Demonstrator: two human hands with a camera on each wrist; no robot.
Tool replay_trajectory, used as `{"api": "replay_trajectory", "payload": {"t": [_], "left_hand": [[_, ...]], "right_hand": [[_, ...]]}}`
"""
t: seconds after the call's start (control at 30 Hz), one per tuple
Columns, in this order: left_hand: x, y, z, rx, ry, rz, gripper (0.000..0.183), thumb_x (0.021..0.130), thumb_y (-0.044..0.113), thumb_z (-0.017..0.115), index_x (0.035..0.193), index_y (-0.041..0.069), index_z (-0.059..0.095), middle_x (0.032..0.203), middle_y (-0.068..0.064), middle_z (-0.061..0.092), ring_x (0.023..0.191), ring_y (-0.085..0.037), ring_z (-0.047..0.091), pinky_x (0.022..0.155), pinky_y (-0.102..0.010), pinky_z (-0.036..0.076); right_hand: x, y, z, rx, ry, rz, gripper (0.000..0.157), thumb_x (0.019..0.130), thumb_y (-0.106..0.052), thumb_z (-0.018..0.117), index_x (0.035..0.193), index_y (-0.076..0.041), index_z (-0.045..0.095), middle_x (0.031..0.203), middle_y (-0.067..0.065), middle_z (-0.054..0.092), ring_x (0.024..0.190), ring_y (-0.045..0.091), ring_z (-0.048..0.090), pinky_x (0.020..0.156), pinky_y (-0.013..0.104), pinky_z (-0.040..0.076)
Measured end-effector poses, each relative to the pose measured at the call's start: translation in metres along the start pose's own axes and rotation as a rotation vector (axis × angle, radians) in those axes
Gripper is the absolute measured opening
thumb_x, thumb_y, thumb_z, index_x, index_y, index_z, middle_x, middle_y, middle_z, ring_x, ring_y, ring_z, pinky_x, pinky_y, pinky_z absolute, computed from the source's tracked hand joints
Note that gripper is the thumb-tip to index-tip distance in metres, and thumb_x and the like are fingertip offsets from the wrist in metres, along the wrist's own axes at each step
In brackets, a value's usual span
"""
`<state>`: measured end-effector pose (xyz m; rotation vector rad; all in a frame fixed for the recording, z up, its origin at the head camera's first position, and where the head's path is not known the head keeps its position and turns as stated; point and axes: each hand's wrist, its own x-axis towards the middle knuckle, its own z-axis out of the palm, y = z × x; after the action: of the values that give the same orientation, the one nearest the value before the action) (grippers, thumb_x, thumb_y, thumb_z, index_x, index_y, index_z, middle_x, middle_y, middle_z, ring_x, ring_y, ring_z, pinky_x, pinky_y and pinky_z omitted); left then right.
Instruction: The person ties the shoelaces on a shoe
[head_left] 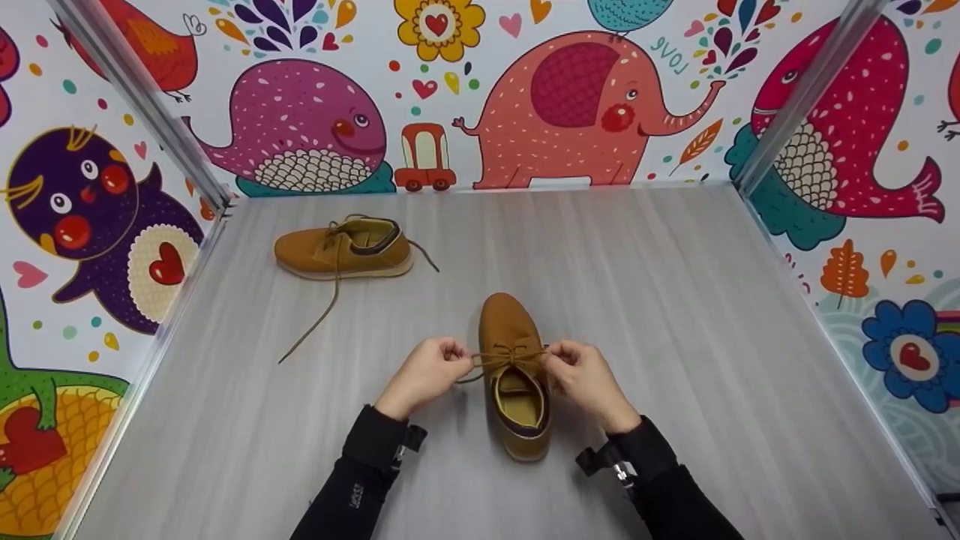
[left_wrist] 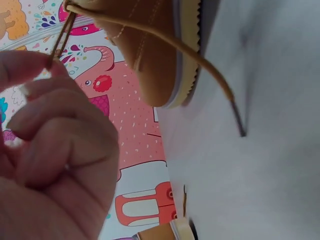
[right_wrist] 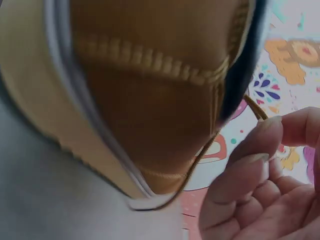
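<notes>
A brown shoe point(head_left: 307, 255) is lying upright near the tabletop's point(head_left: 675, 285) far left corner, its toe pointing to the left edge. Its untied lace point(head_left: 337, 271) is trailing toward the near edge, while another end is sticking out past the heel. The left wrist view is cutting this shoe off, showing only a small part.

Next, the person's left hand point(head_left: 429, 375) is pinching a strand of shoelace point(head_left: 512, 358) between thumb and forefinger. From the head, this strand is looking like a thin line; the left wrist view is showing it doubled, with the other fingers curling in. That view is also revealing a loose end point(left_wrist: 236, 111) with a dark tip, drooping past the shoe's side; from the head, the hand is partly hiding it.

Between the hands, a matching shoe point(head_left: 504, 322) is standing in the near half of the tabletop, around the middle, toe facing the far edge. The lace is crossing its front.

On the right, the right hand point(head_left: 592, 379) is grasping the lace with thumb and forefinger; whether one strand or two is hard to tell. In the right wrist view, the shoe's side is looming close and blurred, and another length of lace point(right_wrist: 186, 179) is running down beside it, its tip being unclear.
</notes>
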<state>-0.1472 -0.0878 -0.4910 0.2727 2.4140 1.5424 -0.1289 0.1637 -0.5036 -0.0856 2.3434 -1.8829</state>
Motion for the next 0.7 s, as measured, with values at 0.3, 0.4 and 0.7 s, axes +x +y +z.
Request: {"api": "replay_trajectory", "payload": {"t": [0.3, 0.4, 0.7], "left_hand": [[0.003, 0.0, 0.01, 0.015, -0.053, 0.041, 0.017, 0.093, 0.021, 0.065, 0.086, 0.006, 0.069, 0.071, 0.004, 0.055, 0.062, -0.011, 0.048, 0.058, -0.028, 0.04], [0.004, 0.001, 0.01, 0.031, -0.042, 0.073, 0.024, 0.096, 0.027, 0.065, 0.083, 0.007, 0.069, 0.069, 0.006, 0.054, 0.06, -0.01, 0.046, 0.056, -0.028, 0.038], [0.002, 0.0, 0.008, 0.094, 0.078, 0.11, 0.028, 0.099, 0.025, 0.063, 0.077, 0.009, 0.069, 0.074, 0.0, 0.065, 0.065, -0.012, 0.054, 0.06, -0.031, 0.043]], "right_hand": [[-0.007, -0.002, -0.008, 0.08, -0.181, 0.041, 0.018, 0.097, -0.012, 0.064, 0.09, 0.004, 0.06, 0.067, 0.004, 0.055, 0.055, 0.013, 0.051, 0.05, 0.024, 0.042], [-0.008, -0.005, -0.009, 0.075, -0.203, 0.03, 0.024, 0.097, -0.017, 0.066, 0.091, 0.005, 0.06, 0.069, 0.005, 0.055, 0.056, 0.013, 0.051, 0.051, 0.025, 0.041], [-0.005, -0.004, -0.01, -0.007, 0.003, -0.018, 0.018, 0.096, -0.01, 0.065, 0.09, 0.007, 0.065, 0.063, 0.005, 0.055, 0.053, 0.012, 0.05, 0.051, 0.023, 0.043]]}}
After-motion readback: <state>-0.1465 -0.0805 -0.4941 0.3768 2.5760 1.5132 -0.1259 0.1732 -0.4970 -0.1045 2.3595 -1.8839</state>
